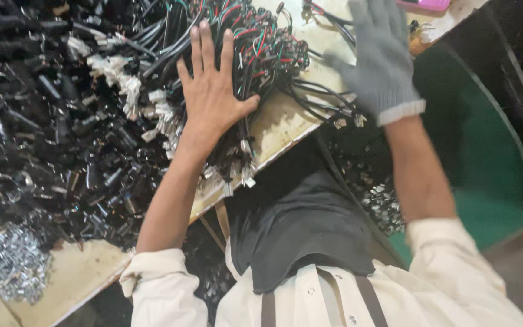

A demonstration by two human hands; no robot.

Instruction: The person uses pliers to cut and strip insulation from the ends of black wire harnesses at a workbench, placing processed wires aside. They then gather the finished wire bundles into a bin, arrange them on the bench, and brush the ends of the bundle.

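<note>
I start from the table (286, 124), a pale board that carries everything, with a green bin (485, 163) off beyond my right wrist. Most of the board left of my left fingers is buried under a heap of black parts (43, 139), and a small pile of bright metal bits (16, 266) sits near its close corner.

The thing I am working is the wire bundle (255, 51): black leads with red and green strands, lying under and just ahead of my left fingers, with white plugs (164, 115) along the edge nearest my left wrist. A few loose black leads trail from it toward my right fingers.

My left hand (213, 91) is bare and lies flat on the bundle, fingers (204, 45) spread apart and straight, pressing rather than gripping. My right hand (379, 57) wears a grey glove and hangs above the board to the right of the bundle, fingers apart, thumb out, holding nothing that I can see; the blur keeps me from telling whether it touches the leads.

To do this well, I judge I should keep the left palm weighted on the thick middle of the bundle so it cannot slide, and close the right fingers on the loose leads only, low and near the board. Pulling across the plugs could snag them, so I would draw along the leads.
</note>
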